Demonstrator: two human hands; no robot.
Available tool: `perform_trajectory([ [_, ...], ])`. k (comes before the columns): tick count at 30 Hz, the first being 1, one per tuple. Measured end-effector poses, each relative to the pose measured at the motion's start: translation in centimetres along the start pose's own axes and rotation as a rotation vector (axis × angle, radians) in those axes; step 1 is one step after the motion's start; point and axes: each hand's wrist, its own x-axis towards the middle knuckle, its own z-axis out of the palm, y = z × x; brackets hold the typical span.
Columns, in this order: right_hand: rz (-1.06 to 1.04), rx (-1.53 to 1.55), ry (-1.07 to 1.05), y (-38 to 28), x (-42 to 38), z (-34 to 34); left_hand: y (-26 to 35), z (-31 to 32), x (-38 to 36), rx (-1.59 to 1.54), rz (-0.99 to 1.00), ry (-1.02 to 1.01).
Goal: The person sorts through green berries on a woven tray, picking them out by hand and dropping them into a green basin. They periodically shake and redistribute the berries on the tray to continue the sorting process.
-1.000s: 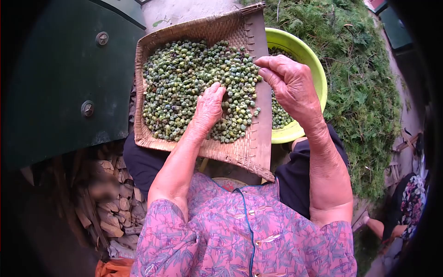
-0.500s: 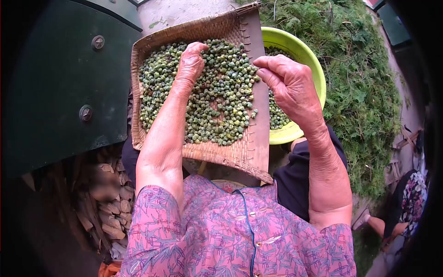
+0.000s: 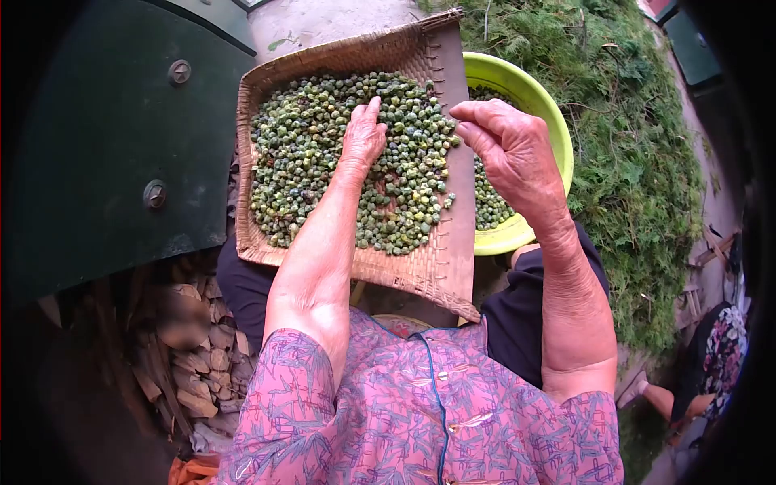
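A woven basket tray (image 3: 279, 74) with a flat board edge (image 3: 459, 162) on its right rests over my lap, holding a layer of small knobbly green cones (image 3: 299, 170). My left hand (image 3: 365, 139) lies on the cones near the upper middle, its fingers stretched out and touching them. Just over the board edge hovers my right hand (image 3: 513, 153), thumb and fingers together in a pinch. Whatever is between those fingertips is too small to make out. Beneath the right hand, a yellow-green basin (image 3: 554, 129) holds more green cones, partly hidden by the board and my hand.
Cut evergreen branches (image 3: 622, 178) cover the ground at the right. A dark green metal panel (image 3: 105, 153) stands at the left, with split firewood (image 3: 194, 380) below it. Another person's leg (image 3: 659, 396) shows at the lower right.
My left hand has moved right and slightly toward me across the cones, its fingers now straighter. My right hand stays pinched near the board edge. The view has shifted slightly.
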Motion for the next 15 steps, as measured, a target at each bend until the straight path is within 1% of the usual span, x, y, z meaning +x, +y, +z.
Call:
perform_trajectory([
  [1, -0.003, -0.004, -0.001, 0.1, 0.0, 0.0, 1.0, 0.2, -0.7, 0.052, 0.041, 0.065],
  [2, -0.005, -0.005, -0.002, 0.1, 0.1, 0.0, 2.2, 0.5, -1.4, 0.11, -0.036, -0.018],
  [3, -0.006, 0.001, -0.002, 0.1, 0.0, 0.0, 4.8, -0.7, -2.6, 0.169, -0.114, -0.101],
  [5, -0.008, 0.008, -0.004, 0.1, 0.0, 0.2, 5.4, -0.1, -4.6, 0.155, -0.005, -0.103],
  [6, -0.009, 0.008, -0.001, 0.1, 0.0, 0.1, 6.0, -0.6, -5.7, 0.213, 0.038, -0.135],
  [7, -0.009, 0.007, 0.004, 0.2, 0.0, 0.1, 6.6, -1.0, -7.1, 0.21, 0.106, -0.066],
  [9, -0.015, 0.006, 0.01, 0.1, 0.0, 0.0, 7.3, -2.6, -9.1, 0.233, 0.127, -0.211],
  [11, -0.019, 0.006, 0.015, 0.1, -0.1, -0.1, 7.1, -3.5, -11.2, 0.314, 0.22, -0.192],
  [13, -0.028, 0.033, 0.027, 0.0, -0.2, -0.2, 6.5, -4.6, -13.0, 0.273, 0.278, -0.188],
  [15, -0.028, 0.024, 0.025, 0.0, -0.3, -0.3, 5.8, -5.6, -14.5, 0.244, 0.275, -0.257],
])
